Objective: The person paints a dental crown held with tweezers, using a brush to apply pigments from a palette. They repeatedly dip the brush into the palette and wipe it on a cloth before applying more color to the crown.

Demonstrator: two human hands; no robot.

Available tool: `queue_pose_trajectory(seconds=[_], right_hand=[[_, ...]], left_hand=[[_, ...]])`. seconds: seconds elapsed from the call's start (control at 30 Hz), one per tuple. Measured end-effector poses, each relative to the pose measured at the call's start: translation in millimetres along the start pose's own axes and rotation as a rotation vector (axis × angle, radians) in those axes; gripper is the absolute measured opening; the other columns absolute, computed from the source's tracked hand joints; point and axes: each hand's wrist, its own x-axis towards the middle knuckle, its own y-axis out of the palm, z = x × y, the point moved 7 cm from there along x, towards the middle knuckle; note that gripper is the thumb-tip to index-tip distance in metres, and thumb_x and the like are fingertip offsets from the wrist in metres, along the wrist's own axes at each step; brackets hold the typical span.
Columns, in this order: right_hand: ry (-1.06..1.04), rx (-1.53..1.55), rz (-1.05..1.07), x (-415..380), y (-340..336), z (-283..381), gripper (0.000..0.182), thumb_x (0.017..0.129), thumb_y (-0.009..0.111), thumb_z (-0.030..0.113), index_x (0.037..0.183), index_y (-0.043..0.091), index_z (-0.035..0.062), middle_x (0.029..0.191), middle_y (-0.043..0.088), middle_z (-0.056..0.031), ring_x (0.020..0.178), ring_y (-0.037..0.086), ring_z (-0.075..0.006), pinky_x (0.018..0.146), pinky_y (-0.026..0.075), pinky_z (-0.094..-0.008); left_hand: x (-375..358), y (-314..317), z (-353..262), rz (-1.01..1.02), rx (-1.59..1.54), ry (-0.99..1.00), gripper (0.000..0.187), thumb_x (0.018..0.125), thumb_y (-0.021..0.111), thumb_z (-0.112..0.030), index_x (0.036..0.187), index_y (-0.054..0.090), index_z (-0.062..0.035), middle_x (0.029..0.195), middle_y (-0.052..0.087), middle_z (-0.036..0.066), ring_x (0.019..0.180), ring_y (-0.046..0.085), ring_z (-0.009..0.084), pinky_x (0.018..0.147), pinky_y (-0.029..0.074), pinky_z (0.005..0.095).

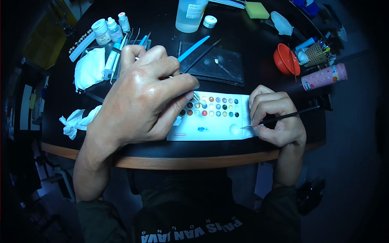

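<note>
My left hand [148, 87] is closed in a pinch on slim metal tweezers [196, 96], mostly hidden by my fingers. At their tips is a small ivory tooth-shaped piece [203, 103], over a white palette [219, 131] with rows of coloured wells. My right hand [277, 115] is closed round a fine paintbrush [289, 115] with a dark handle. The brush tip points left, right at a round shallow dish [235, 129] in the palette's lower right. A blue smear lies on the palette's lower middle.
Behind the palette lies a dark slab [225, 60] with a blue-handled tool [194, 47]. Small bottles [114, 28] and crumpled tissue [81, 121] sit left. A large bottle [190, 16] stands at the back; a red bowl [283, 60] and pink tumbler [325, 77] are at right.
</note>
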Motion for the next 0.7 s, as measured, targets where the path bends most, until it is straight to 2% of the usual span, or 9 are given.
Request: queue_pose_trajectory(seconds=[0.3,0.6,0.7], right_hand=[[-0.009,0.049,-0.044,2.6,0.8,2.9,0.010,0.060,0.070,0.002,0.070,0.067,0.0030,0.069,0.065,-0.0056,0.079,0.062,-0.0234,0.075,0.049,-0.0351],[-0.042,0.045,0.012,4.5,4.7,5.3,0.009,0.062,0.071,0.001,0.070,0.067,0.0035,0.071,0.066,-0.0059,0.079,0.062,-0.0232,0.077,0.049,-0.0357],[-0.087,0.089,-0.112,6.6,1.9,8.8,0.010,0.067,0.074,0.000,0.075,0.069,0.0026,0.073,0.067,-0.0066,0.081,0.062,-0.0221,0.079,0.050,-0.0358]], left_hand=[[-1.8,2.9,0.7,-0.016,-0.018,-0.001,0.019,0.081,0.076,-0.009,0.099,0.079,-0.0066,0.078,0.054,0.005,0.082,0.052,0.0211,0.085,0.031,0.0409],[-2.3,3.2,0.2,-0.034,-0.025,0.016,0.018,0.081,0.077,-0.010,0.099,0.079,-0.0066,0.077,0.055,0.005,0.082,0.053,0.0211,0.085,0.032,0.0419],[-2.6,2.6,0.3,-0.034,-0.017,0.008,0.018,0.081,0.076,-0.009,0.099,0.079,-0.0064,0.076,0.056,0.005,0.081,0.053,0.0209,0.085,0.032,0.0411]])
